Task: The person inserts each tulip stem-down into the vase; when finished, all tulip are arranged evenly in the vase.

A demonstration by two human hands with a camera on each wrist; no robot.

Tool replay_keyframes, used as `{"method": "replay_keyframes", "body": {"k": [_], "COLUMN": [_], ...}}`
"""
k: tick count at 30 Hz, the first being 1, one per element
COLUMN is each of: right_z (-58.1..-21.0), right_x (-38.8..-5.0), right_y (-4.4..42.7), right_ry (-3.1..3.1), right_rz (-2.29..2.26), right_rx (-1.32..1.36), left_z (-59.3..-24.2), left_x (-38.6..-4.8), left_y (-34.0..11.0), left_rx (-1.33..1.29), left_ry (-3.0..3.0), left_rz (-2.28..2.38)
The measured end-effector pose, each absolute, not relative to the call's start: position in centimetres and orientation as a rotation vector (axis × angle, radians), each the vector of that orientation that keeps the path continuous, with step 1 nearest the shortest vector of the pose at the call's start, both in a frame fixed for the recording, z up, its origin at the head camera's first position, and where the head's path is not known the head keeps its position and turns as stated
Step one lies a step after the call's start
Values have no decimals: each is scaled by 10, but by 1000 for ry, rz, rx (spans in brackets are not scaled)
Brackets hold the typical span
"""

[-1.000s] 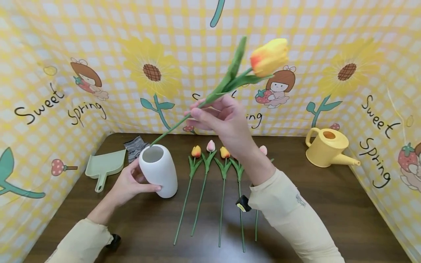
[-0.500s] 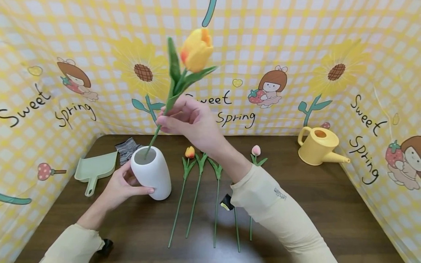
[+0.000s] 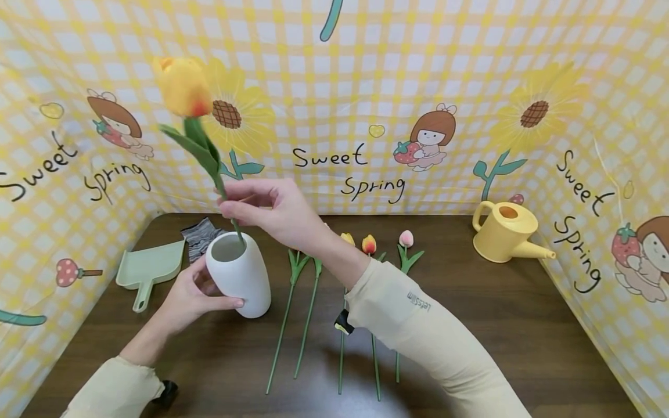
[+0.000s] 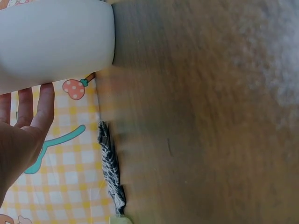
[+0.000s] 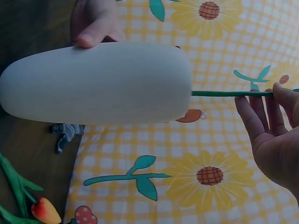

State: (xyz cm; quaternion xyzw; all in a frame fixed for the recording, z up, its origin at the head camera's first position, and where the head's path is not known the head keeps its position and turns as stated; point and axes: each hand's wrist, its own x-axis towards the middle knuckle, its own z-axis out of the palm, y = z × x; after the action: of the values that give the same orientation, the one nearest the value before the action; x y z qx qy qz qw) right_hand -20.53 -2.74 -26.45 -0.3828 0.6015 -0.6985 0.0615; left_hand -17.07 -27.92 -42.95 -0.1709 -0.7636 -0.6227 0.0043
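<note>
A white vase (image 3: 243,284) stands on the dark wooden table, its mouth facing up. My left hand (image 3: 193,296) holds it from the left, thumb on the front side and fingers behind. Between thumb and fingertips, my right hand (image 3: 266,206) pinches the green stem of a yellow-orange tulip (image 3: 185,87) above the vase. The stem's lower part (image 5: 215,94) runs into the mouth, and its end is hidden inside. The bloom leans left, above the rim. In the left wrist view, fingers (image 4: 44,109) touch the vase wall (image 4: 56,44).
Several tulips lie side by side, including a pink one (image 3: 406,238) and an orange one (image 3: 369,244), partly behind my right arm. A green dustpan (image 3: 151,264) and grey striped cloth (image 3: 201,238) lie left. A yellow watering can (image 3: 504,232) stands back right.
My right hand has moved left and down, bringing the tulip's stem from beside the rim into the vase. The bloom has swung from right-leaning to left-leaning. My left hand keeps holding the vase.
</note>
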Motion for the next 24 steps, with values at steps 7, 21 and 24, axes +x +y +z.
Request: {"method": "replay_keyframes", "body": {"k": [7, 21, 24], "right_z": [-278, -297, -296], "right_x": [-208, -214, -214], "right_y": [-33, -40, -41], "right_ry": [1885, 2106, 2136], "right_rz": [-1961, -1796, -1781], "right_rx": [-1145, -1224, -1234], "left_z": [-429, -427, -427], "left_x": [-171, -168, -168], "left_y": [-281, -280, -279], "left_rx": [-529, -511, -514], "left_ry": [-2428, -2477, -2473], "left_rz": [-1923, -1882, -1870]}}
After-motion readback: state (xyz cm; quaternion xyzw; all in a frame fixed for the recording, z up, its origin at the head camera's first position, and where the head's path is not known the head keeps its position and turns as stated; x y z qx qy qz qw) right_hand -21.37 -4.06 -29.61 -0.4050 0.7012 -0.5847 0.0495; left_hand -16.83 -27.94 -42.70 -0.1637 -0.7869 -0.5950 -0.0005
